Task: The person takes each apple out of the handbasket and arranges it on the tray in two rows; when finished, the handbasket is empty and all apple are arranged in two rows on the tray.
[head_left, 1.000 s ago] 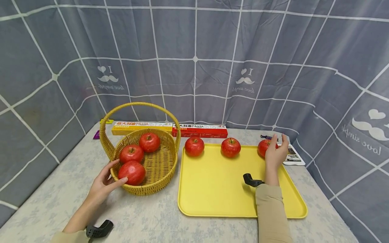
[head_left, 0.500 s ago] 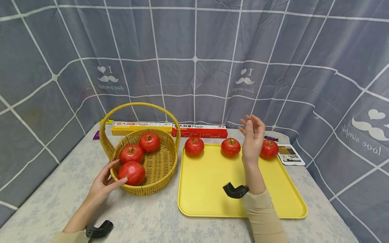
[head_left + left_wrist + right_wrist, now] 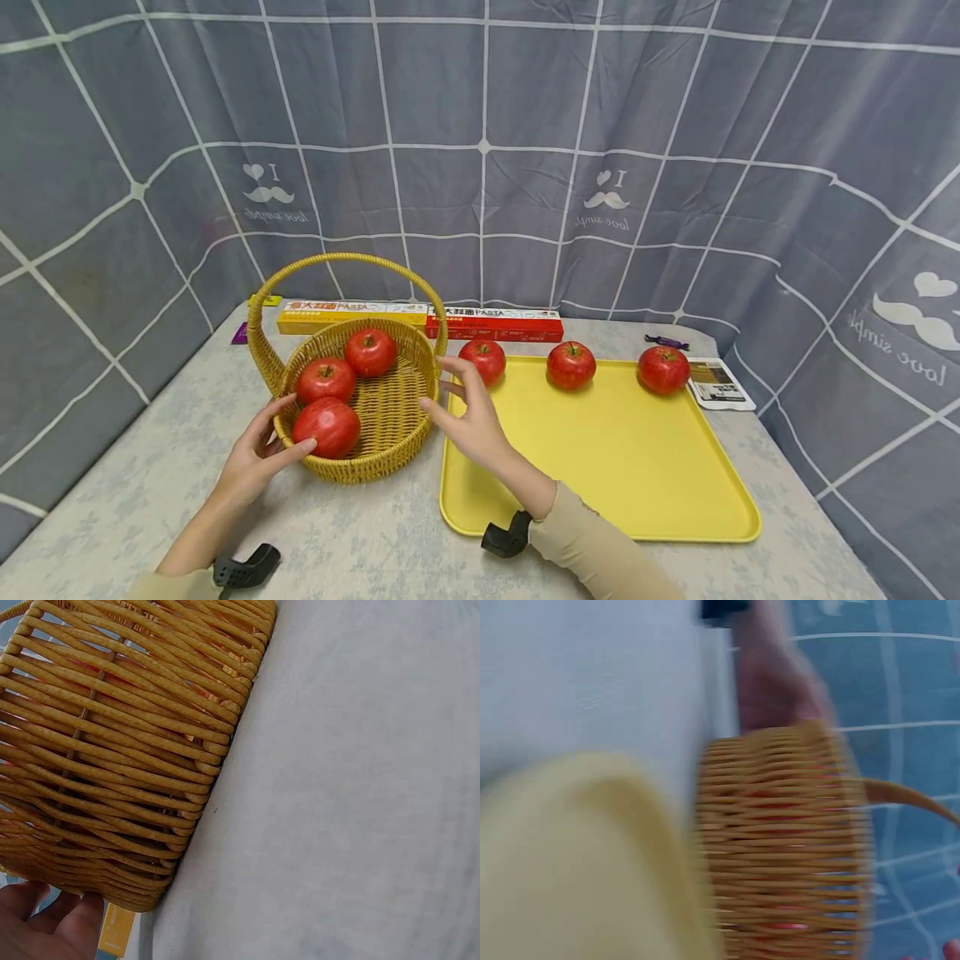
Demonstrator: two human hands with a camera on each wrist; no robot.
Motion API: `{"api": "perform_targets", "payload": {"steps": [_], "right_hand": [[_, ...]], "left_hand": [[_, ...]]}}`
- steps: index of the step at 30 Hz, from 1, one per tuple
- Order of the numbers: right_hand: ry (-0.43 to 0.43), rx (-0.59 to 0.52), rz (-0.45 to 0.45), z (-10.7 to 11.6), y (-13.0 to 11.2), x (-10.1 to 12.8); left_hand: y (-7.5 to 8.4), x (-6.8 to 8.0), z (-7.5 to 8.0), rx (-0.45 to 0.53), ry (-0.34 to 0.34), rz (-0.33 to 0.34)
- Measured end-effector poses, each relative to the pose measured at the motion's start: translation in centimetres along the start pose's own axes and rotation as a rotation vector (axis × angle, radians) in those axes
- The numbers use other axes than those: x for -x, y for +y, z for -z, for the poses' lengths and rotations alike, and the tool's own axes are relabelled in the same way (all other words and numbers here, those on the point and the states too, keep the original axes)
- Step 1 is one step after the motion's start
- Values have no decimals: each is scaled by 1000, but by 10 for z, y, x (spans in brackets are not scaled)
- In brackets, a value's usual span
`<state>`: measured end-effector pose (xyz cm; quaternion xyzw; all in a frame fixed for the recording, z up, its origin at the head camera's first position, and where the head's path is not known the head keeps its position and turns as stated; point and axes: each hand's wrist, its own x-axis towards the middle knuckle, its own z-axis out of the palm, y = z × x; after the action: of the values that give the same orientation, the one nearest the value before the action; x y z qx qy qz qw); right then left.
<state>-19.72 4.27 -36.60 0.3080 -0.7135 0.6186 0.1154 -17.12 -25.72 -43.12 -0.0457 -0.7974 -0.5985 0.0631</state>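
- Six red apples in all: three in the wicker basket (image 3: 390,417), namely a front apple (image 3: 326,427), a middle apple (image 3: 326,380) and a back apple (image 3: 370,351).
- Three tray apples (image 3: 571,365) line the far edge of the yellow tray (image 3: 622,467).
- Two pasta boxes (image 3: 420,320) lie along the table's back edge.
- Left hand (image 3: 255,454) rests on the basket's near-left wall, fingers straight.
- Right hand (image 3: 468,415), fingers spread and holding nothing, hovers between basket and tray.
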Motion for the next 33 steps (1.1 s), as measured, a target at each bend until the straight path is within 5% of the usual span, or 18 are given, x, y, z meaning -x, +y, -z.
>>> {"api": "perform_targets", "payload": {"steps": [4,10,17,28,33], "right_hand": [[-116,85,-45,-19,16,1],[-137,135,-106,-43,40,-13],[-214,81,-283,-66,36,-35],[-489,80,-455,-88,43,-54],[-507,-6,-622,-95,43,-58]], "left_hand": [[0,0,1,7,-2,1],[-1,0,0,25,-8,-16],[-3,1,0,-4,3,-43],[1,2,0,-3,-3,-27],[-1,1,1,0,-5,-33]]}}
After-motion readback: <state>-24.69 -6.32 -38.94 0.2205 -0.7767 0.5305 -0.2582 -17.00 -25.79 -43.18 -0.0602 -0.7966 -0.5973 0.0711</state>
